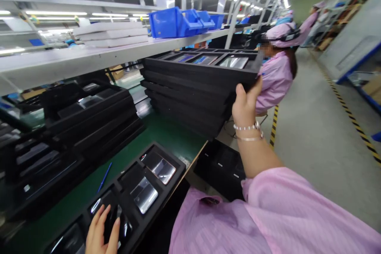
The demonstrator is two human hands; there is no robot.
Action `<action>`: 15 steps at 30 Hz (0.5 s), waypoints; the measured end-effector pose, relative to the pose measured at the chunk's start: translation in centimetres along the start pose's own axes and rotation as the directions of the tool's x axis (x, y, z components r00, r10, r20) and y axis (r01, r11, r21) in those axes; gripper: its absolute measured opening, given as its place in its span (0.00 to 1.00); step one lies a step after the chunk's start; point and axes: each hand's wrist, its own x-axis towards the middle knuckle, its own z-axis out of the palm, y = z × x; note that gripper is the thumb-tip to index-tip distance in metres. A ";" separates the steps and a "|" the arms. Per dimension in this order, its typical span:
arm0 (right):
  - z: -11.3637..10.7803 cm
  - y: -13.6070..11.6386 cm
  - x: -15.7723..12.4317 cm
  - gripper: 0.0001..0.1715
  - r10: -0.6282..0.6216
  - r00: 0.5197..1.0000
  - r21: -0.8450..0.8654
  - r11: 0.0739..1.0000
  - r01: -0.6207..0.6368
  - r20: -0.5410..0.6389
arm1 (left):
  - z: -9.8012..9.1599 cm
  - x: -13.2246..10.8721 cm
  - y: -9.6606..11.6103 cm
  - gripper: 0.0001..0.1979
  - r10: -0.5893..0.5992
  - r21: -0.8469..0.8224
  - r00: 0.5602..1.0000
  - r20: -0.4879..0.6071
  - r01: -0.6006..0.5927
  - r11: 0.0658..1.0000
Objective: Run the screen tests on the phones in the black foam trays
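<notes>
A black foam tray [175,200] lies along the front edge of the bench, with phone-like glossy panels in its pockets. Two silvery ones [144,196] sit in the farther pockets. My left hand [101,232] reaches down over a dark glossy panel [126,226] in a nearer pocket, fingers spread and touching or just above it. At the right end of a tall stack of black trays [190,95], my right hand [247,101] grips the corner of an upper tray [208,69], thumb at the front. Its other fingers are partly hidden behind the tray.
More stacked black trays [98,115] stand at the left on the green bench [149,131]. A blue pen [104,176] lies behind the near tray. Blue bins [166,24] and white boxes [113,33] occupy the shelf above. A co-worker in pink [276,79] sits beyond the stack.
</notes>
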 end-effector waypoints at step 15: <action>6.9 -2.3 -27.4 0.38 -0.100 0.199 0.054 0.973 0.224 0.975 | -5.5 -6.4 -0.8 0.38 -0.285 0.355 0.948 -0.144 0.318 0.879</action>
